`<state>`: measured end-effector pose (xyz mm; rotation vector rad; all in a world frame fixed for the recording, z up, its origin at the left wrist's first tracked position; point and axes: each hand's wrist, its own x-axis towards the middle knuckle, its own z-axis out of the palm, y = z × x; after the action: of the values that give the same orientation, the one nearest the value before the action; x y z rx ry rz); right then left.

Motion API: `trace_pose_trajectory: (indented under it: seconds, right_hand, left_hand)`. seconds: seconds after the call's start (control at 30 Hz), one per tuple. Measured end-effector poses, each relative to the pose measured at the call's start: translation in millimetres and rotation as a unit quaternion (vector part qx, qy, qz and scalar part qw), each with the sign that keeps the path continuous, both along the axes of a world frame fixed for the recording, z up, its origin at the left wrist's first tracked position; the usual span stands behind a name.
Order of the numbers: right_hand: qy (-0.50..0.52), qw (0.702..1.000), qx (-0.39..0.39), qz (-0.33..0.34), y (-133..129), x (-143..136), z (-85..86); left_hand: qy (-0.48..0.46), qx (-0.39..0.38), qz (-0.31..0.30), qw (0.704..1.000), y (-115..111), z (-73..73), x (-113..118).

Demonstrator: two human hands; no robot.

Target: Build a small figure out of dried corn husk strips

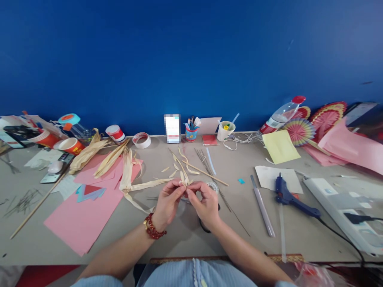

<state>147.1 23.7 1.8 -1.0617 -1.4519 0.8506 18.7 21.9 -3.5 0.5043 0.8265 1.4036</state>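
Near the middle of the table, my left hand (pixel 169 200) and my right hand (pixel 205 201) meet, fingertips almost touching. Between them they pinch a small pale corn husk piece (pixel 186 181) with petal-like tips pointing up. Several loose petal-shaped husk bits (pixel 172 174) lie just beyond my fingers. A long husk strip (pixel 149 183) runs from the left towards my left hand. Behind my right hand are a clear tape roll (pixel 212 187) and thin wires (pixel 229 203). Dark scissor handles (pixel 204 226) show partly under my right hand.
Pink paper (pixel 83 221) and husks (pixel 127 171) lie left. A blue glue gun (pixel 295 201), a glue stick (pixel 263 209) and a white power strip (pixel 344 215) are right. Along the wall stand a phone (pixel 172 128), a pen cup (pixel 191 134), a white cup (pixel 225 131) and a tilted bottle (pixel 281 115).
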Motion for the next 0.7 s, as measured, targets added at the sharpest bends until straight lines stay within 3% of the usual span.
trace_pose_trajectory:
  seconds: [0.13, 0.3, 0.4, 0.47, 0.53, 0.6, 0.7]
  right_hand:
    - [-0.063, 0.998, -0.017, 0.022, 1, 1, 4.5]
    - [-0.245, 0.968, -0.005, 0.051, -3, 21, 23.2]
    - [-0.292, 0.956, 0.018, 0.023, -8, 59, 33.3]
    - [-0.314, 0.947, 0.036, -0.051, -11, 100, 34.6]
    - [-0.364, 0.913, 0.035, -0.178, -15, 152, 30.5]
    - [-0.443, 0.848, -0.005, -0.289, -20, 207, 21.1]
    - [-0.572, 0.747, -0.084, -0.327, -29, 275, 0.9]
  left_hand:
    - [0.01, 0.01, 0.001, 1.0, 2, -0.8, -1]
    - [0.035, -0.011, 0.022, 0.999, 5, -3.4, -4]
    - [0.046, -0.034, 0.045, 0.997, 6, -5.0, -6]
    - [0.055, -0.034, 0.047, 0.997, 6, -4.9, -7]
    - [0.069, -0.041, 0.039, 0.996, 6, -3.8, -7]
    - [0.088, -0.046, 0.032, 0.995, 5, -2.4, -7]
    - [0.105, -0.046, 0.03, 0.993, 4, -1.0, -5]
